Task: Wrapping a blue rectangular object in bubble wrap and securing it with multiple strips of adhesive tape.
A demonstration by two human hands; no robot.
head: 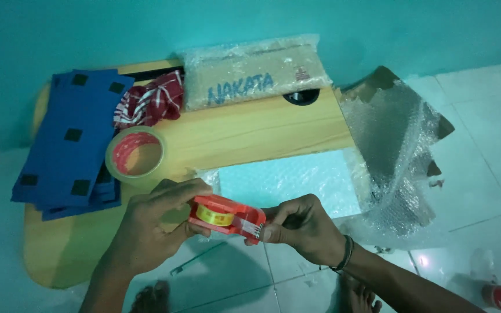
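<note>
Left hand (pixel 152 229) grips the red dispenser (pixel 226 217) just below the table (pixel 250 136) edge, right hand (pixel 300 226) pinching its tape end at the cutter — no strip drawn, bubble wrap (pixel 395 150) right of table untaped.

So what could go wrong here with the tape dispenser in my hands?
The right hand pinches the tape end beside the cutter of the red tape dispenser, so fingertips could catch the cutting edge. The left hand grips only its back end, held in the air off the wooden table, so a hard pull might twist it loose. The freed strip could also fold and stick to itself.
</note>
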